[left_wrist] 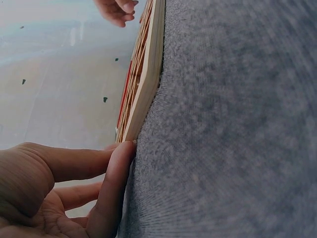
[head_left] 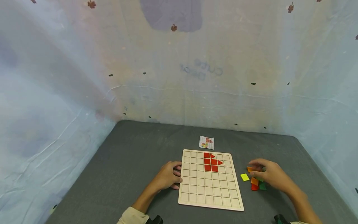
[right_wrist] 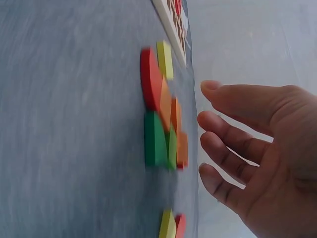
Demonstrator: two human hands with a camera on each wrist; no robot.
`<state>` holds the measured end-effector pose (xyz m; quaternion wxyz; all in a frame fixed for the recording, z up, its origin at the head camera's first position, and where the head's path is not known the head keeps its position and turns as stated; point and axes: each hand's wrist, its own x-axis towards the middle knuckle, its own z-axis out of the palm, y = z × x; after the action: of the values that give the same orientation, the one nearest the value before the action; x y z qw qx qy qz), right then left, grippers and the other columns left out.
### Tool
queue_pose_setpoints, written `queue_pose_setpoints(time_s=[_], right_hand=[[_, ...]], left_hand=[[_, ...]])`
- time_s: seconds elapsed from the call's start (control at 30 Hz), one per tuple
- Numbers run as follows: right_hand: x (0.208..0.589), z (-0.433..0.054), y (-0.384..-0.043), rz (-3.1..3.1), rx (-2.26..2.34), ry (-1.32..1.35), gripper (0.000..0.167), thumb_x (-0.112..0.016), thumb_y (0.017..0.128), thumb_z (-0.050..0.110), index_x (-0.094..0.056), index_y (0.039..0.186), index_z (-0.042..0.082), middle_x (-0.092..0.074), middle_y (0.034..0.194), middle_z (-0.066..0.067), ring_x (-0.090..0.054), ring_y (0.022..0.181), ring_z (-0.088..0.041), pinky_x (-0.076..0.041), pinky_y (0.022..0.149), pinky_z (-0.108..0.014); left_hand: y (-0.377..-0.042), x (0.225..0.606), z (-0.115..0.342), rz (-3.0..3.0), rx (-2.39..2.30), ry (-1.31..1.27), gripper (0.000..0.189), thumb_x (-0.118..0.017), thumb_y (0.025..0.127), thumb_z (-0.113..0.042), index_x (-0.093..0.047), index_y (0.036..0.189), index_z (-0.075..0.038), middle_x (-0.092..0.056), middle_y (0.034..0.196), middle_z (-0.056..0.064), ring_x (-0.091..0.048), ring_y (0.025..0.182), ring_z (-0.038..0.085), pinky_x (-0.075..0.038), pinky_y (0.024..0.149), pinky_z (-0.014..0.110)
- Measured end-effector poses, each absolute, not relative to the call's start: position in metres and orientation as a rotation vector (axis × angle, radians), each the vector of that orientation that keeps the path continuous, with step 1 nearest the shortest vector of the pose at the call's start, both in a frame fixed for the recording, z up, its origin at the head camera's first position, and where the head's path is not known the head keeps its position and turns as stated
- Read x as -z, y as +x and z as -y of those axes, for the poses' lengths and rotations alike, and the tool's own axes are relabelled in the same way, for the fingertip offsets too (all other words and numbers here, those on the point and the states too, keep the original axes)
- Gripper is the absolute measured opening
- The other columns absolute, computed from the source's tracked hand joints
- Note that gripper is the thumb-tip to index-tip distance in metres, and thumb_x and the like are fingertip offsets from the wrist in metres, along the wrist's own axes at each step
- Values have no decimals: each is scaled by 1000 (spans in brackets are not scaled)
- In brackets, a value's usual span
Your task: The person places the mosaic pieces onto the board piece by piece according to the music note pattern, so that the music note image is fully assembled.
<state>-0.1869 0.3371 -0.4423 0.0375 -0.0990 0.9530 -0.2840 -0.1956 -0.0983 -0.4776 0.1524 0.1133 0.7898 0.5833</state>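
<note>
A square-gridded wooden board (head_left: 208, 183) lies on the grey cloth, with red square tiles (head_left: 207, 161) and red triangles (head_left: 219, 162) set in its upper part. My left hand (head_left: 167, 175) grips the board's left edge with bent fingers; the left wrist view shows fingertips against the board's side (left_wrist: 148, 84). Over a small pile of loose tiles hovers my right hand (head_left: 269, 171), its fingers spread and holding nothing. Orange (right_wrist: 177, 114), green (right_wrist: 155, 141) and red (right_wrist: 150, 77) pieces make up the pile. One yellow tile (head_left: 244, 177) lies between pile and board.
A small printed pattern card (head_left: 206, 142) sits behind the board. In the right wrist view, another yellow piece (right_wrist: 167, 225) and a red piece (right_wrist: 181, 226) lie apart from the pile. Pale sheeting (head_left: 179, 102) hangs at the table's back and sides.
</note>
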Motion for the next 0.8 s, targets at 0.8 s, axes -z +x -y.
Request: queue_pose_setpoints(time_s=[0.8], right_hand=[[448,-420,-173,-2956,705,-58,53,-82,94,30,-67,133,-3,-70,109,-10,-58,91,-15,-49,69,-33]], left_hand=[[-195,480,100,-2265,-1678,348,68,-77,85,10,-53,149,7,-55,125,18,-64,100,25,-67,59,38]])
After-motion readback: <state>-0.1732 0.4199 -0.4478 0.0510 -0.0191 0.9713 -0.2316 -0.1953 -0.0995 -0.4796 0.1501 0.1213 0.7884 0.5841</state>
